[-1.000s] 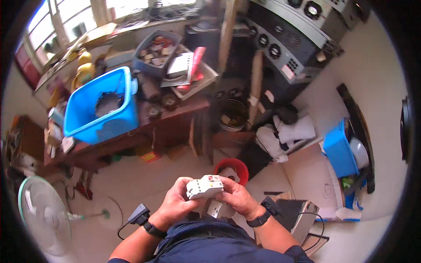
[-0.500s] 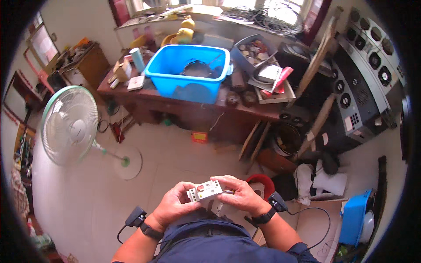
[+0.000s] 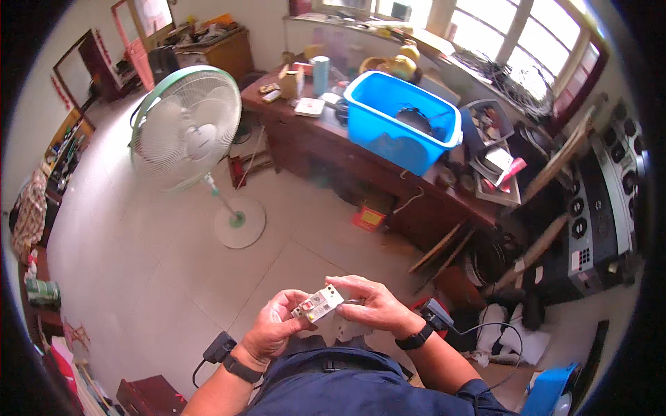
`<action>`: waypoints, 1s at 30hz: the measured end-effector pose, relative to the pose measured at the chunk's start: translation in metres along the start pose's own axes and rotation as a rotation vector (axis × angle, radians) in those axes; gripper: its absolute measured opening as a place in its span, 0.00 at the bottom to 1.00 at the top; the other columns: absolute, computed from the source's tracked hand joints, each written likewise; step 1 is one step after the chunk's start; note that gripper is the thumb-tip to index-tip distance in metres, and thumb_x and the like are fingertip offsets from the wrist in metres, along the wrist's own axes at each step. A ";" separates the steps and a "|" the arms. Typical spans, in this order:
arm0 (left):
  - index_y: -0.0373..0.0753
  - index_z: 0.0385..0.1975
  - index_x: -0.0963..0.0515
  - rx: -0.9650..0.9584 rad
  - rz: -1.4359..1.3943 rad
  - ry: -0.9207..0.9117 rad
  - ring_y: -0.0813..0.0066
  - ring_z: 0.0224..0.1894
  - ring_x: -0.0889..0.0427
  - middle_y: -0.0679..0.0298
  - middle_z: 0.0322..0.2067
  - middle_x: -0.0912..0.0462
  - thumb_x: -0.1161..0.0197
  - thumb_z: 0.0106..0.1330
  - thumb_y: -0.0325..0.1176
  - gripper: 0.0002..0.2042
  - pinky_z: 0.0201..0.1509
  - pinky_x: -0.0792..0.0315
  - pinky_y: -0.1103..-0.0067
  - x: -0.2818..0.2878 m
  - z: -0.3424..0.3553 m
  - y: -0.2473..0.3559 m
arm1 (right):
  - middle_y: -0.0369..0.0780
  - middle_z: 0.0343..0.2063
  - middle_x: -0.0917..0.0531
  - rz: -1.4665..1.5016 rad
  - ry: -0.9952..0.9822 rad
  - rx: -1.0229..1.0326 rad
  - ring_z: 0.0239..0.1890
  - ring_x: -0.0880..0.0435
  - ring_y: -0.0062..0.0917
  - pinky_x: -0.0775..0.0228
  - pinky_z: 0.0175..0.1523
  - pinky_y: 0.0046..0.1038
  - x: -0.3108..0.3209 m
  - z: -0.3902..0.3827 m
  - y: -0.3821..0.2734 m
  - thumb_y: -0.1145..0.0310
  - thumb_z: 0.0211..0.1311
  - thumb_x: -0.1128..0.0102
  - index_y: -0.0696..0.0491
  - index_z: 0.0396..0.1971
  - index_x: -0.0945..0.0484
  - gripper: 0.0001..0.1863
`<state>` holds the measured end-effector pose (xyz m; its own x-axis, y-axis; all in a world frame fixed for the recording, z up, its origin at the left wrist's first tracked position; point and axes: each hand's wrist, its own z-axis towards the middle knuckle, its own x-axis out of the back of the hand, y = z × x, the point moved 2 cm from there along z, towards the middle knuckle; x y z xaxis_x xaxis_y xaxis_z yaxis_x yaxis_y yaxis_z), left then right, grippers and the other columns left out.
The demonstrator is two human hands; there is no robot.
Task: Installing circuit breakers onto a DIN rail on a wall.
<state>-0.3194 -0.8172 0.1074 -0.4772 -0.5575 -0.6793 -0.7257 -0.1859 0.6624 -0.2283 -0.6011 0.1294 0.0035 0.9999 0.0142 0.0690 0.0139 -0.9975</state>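
Observation:
In front of my waist I hold a small white circuit breaker (image 3: 318, 305) with a red switch and dark screw holes in its face. My left hand (image 3: 276, 324) grips its left end, thumb below and fingers behind. My right hand (image 3: 374, 305) is closed at its right end, the forefinger along the top corner and the thumb beneath. A thin greyish piece shows between right thumb and forefinger, too little of it to name. Below the right hand, a pale blocky object (image 3: 345, 328) shows faintly near my lap; its kind is unclear.
A standing fan (image 3: 191, 142) is at left on the tiled floor. Ahead, a dark wooden desk (image 3: 298, 149) bears a blue plastic tub (image 3: 399, 149) and boxes of oddments. Grey equipment cabinets (image 3: 593, 222) stand at right. A red-yellow box (image 3: 368, 218) lies by the desk.
My view has swung left, so the fan, desk and tub sit further right in the picture. The breaker is tilted more steeply, its right end higher; both hands keep their hold.

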 end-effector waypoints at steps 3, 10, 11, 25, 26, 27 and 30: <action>0.37 0.56 0.31 -0.136 0.027 -0.010 0.71 0.56 0.22 0.61 0.53 0.23 0.29 0.63 0.25 0.23 0.58 0.22 0.71 0.037 -0.024 0.018 | 0.37 0.56 0.22 0.028 -0.041 -0.217 0.47 0.20 0.20 0.26 0.53 0.27 -0.043 0.033 -0.004 0.65 0.62 0.32 0.50 0.66 0.27 0.31; 0.38 0.60 0.34 -0.324 0.037 0.238 0.73 0.59 0.26 0.62 0.55 0.26 0.31 0.61 0.18 0.28 0.66 0.31 0.76 0.115 -0.079 0.072 | 0.43 0.56 0.22 0.158 -0.257 -0.328 0.57 0.22 0.26 0.28 0.61 0.31 -0.146 0.120 0.005 0.57 0.60 0.26 0.59 0.69 0.37 0.43; 0.38 0.60 0.35 -0.357 0.046 0.264 0.74 0.59 0.27 0.62 0.55 0.27 0.31 0.61 0.17 0.28 0.66 0.32 0.75 0.125 -0.087 0.077 | 0.43 0.57 0.22 0.150 -0.316 -0.344 0.58 0.22 0.27 0.29 0.62 0.31 -0.158 0.132 0.002 0.57 0.60 0.26 0.60 0.70 0.39 0.44; 0.33 0.65 0.38 -0.524 0.254 0.698 0.70 0.64 0.29 0.59 0.59 0.27 0.34 0.60 0.16 0.32 0.69 0.34 0.72 0.213 -0.135 0.145 | 0.39 0.57 0.24 0.218 -0.869 -0.288 0.51 0.21 0.22 0.25 0.53 0.26 -0.270 0.299 0.000 0.61 0.64 0.30 0.57 0.71 0.39 0.40; 0.33 0.64 0.37 -0.487 0.323 0.739 0.70 0.63 0.28 0.59 0.58 0.27 0.34 0.60 0.16 0.31 0.68 0.33 0.72 0.220 -0.137 0.148 | 0.38 0.57 0.24 0.211 -0.926 -0.303 0.51 0.21 0.22 0.26 0.53 0.26 -0.277 0.310 -0.002 0.62 0.64 0.30 0.56 0.71 0.38 0.39; 0.33 0.64 0.37 -0.498 0.322 0.761 0.70 0.63 0.28 0.59 0.58 0.27 0.34 0.60 0.16 0.31 0.68 0.33 0.72 0.221 -0.136 0.156 | 0.38 0.57 0.24 0.211 -0.950 -0.300 0.51 0.21 0.22 0.26 0.53 0.26 -0.282 0.322 -0.003 0.62 0.64 0.30 0.56 0.71 0.38 0.39; 0.33 0.62 0.36 -0.546 0.298 0.822 0.70 0.61 0.26 0.59 0.57 0.26 0.35 0.61 0.17 0.28 0.67 0.31 0.71 0.233 -0.137 0.176 | 0.38 0.55 0.22 0.202 -0.981 -0.221 0.50 0.22 0.20 0.26 0.54 0.24 -0.297 0.351 0.001 0.63 0.67 0.33 0.56 0.70 0.35 0.34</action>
<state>-0.4902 -1.0902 0.1087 0.0343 -0.9841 -0.1741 -0.2117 -0.1774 0.9611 -0.5794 -0.8964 0.0998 -0.7755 0.5478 -0.3140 0.3401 -0.0565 -0.9387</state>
